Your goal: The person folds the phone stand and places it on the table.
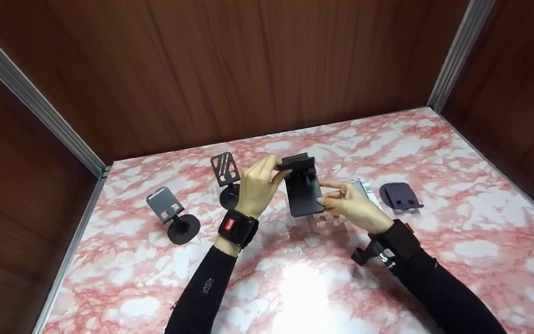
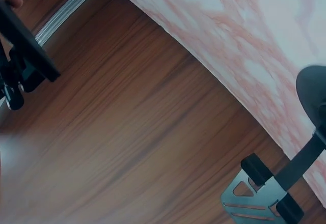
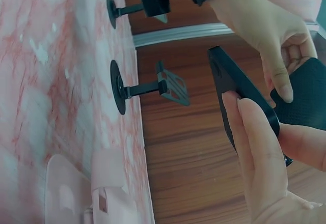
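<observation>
Black folding phone stand [image 1: 302, 190] is held above the marble table [image 1: 457, 232], pinched at its top by the left hand [image 1: 257, 185] and at its lower edge by the right hand [image 1: 350, 204]; slip is judged possible from fingertip-only grips; pink stand [image 1: 327, 222] beneath could be struck.
</observation>
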`<act>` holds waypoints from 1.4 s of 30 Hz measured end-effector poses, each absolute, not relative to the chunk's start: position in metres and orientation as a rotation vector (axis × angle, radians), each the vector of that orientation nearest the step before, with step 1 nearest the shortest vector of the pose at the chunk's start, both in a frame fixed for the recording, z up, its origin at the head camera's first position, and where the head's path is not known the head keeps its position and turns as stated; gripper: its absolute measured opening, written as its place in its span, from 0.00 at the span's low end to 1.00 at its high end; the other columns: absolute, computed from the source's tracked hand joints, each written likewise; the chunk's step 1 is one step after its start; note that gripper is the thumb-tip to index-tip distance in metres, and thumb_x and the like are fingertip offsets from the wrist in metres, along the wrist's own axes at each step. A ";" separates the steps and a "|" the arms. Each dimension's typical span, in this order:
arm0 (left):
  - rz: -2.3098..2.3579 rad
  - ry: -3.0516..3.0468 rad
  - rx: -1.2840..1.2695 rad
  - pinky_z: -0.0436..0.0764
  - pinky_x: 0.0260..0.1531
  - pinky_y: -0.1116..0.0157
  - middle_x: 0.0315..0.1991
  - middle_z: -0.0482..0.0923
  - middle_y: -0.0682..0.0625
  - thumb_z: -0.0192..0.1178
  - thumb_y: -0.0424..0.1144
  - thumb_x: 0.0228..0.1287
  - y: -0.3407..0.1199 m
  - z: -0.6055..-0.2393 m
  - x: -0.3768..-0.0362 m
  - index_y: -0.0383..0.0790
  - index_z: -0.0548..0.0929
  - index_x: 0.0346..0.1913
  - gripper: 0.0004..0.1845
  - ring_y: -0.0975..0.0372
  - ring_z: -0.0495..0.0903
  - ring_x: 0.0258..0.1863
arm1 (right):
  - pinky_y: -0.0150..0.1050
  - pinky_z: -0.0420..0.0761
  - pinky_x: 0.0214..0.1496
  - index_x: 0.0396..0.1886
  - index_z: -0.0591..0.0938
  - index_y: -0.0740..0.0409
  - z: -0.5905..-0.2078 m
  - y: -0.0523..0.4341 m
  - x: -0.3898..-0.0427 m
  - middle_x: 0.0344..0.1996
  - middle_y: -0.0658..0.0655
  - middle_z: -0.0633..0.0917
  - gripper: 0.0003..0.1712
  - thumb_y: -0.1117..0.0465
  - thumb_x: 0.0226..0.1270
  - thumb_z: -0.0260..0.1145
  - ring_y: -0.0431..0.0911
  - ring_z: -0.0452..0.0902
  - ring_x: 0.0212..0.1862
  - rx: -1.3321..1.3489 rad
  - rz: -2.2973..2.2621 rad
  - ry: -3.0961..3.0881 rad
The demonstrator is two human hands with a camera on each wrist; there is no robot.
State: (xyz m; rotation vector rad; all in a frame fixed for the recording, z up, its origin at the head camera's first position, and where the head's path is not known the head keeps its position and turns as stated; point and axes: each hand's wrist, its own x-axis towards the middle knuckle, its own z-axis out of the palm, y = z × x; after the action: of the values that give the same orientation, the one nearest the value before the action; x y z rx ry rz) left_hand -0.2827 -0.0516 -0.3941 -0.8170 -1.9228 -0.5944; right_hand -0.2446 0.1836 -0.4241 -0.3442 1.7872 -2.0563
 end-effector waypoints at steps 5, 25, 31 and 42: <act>-0.465 -1.837 -0.860 0.77 0.20 0.66 0.22 0.77 0.50 0.70 0.40 0.57 -0.049 -0.394 -0.281 0.38 0.75 0.29 0.14 0.61 0.78 0.21 | 0.37 0.88 0.43 0.76 0.50 0.71 -0.423 0.186 -0.245 0.40 0.53 0.88 0.40 0.72 0.71 0.58 0.45 0.88 0.38 -0.334 -2.081 1.730; -0.023 -1.618 -1.077 0.81 0.26 0.71 0.25 0.78 0.53 0.60 0.26 0.58 -0.048 -0.406 -0.282 0.40 0.75 0.25 0.09 0.62 0.79 0.25 | 0.40 0.87 0.48 0.57 0.78 0.56 -0.419 0.188 -0.246 0.43 0.57 0.89 0.25 0.44 0.79 0.48 0.47 0.88 0.41 -0.361 -2.119 1.550; -0.015 -1.616 -1.085 0.84 0.32 0.69 0.27 0.81 0.53 0.63 0.28 0.58 -0.050 -0.412 -0.282 0.41 0.76 0.26 0.08 0.62 0.82 0.29 | 0.38 0.88 0.42 0.54 0.79 0.59 -0.418 0.189 -0.245 0.44 0.58 0.88 0.18 0.52 0.78 0.54 0.48 0.88 0.40 -0.371 -2.117 1.498; -0.135 -1.721 -1.031 0.85 0.36 0.68 0.32 0.84 0.52 0.63 0.27 0.57 -0.052 -0.411 -0.274 0.40 0.79 0.29 0.06 0.62 0.85 0.34 | 0.38 0.88 0.42 0.53 0.81 0.56 -0.418 0.191 -0.245 0.46 0.59 0.88 0.15 0.56 0.79 0.53 0.50 0.88 0.42 -0.377 -2.122 1.292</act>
State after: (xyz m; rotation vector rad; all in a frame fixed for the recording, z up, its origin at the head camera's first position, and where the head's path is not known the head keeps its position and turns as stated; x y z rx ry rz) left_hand -0.2741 -0.0516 -0.4112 -1.0309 -1.7207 -0.1350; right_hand -0.2453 0.1910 -0.4181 -0.3766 1.2920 -2.1222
